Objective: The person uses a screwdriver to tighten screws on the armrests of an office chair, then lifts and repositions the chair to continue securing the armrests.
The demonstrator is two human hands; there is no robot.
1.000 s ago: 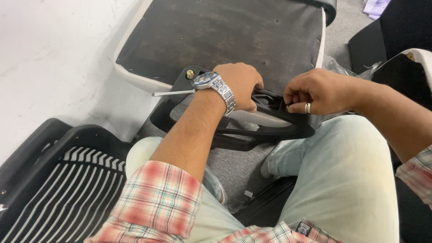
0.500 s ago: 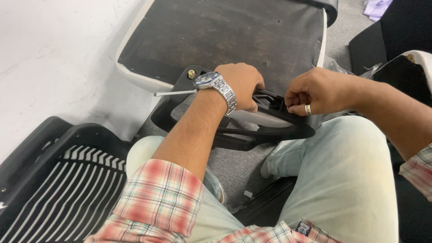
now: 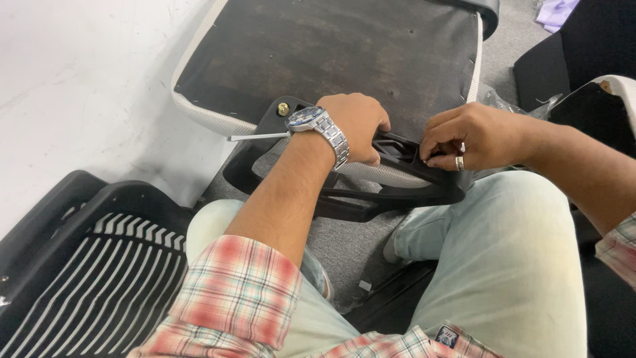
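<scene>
A black plastic chair armrest bracket (image 3: 397, 192) lies across the underside of a chair seat (image 3: 331, 53), which has a dark fabric bottom and a white rim. My left hand (image 3: 358, 122), with a metal watch on the wrist, is closed over the bracket's middle. My right hand (image 3: 470, 136), wearing a ring, pinches the bracket's right part with its fingertips. A brass-coloured bolt (image 3: 283, 108) sits in the bracket's left end. A thin metal rod (image 3: 258, 136) sticks out leftward from under my left wrist.
A black mesh chair back (image 3: 86, 265) with white stripes lies at the lower left. White floor (image 3: 79, 86) fills the upper left. My legs in pale trousers (image 3: 510, 265) are in front, over grey carpet (image 3: 351, 245). Black chair parts (image 3: 576, 46) stand at the upper right.
Both hands stay on the bracket. My right hand's fingertips have shifted slightly on the bracket's right part; the left hand keeps its hold.
</scene>
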